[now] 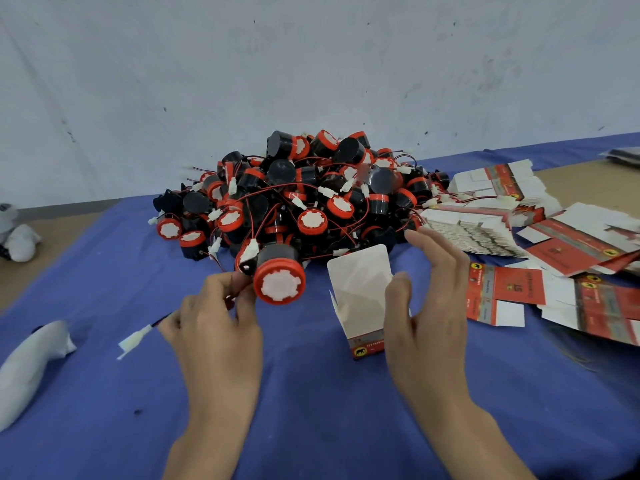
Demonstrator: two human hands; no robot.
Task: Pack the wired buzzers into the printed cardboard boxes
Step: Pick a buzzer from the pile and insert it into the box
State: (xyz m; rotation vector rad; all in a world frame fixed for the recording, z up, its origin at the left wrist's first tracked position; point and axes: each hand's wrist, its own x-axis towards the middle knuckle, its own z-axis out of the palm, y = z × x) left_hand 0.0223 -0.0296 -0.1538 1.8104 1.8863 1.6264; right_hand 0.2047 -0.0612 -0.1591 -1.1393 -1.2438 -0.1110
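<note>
Near half of the blue cloth table cover (311, 417) lies open; forward passage is blocked by a broad heap of black-and-red wired buzzers (294, 195), loose red wires trailing off it; an upright open white cardboard box (360, 299) stands just before the heap; right flank: fanned flat red-and-white printed cardboard blanks (519, 289); left flank — a white cloth bundle (31, 368), open cloth between it and the heap.

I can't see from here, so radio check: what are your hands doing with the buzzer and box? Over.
Left hand pinches buzzer by its wire. Right hand holds box upright, flap open. Buzzer not in yet. Connector trails loose.
</note>
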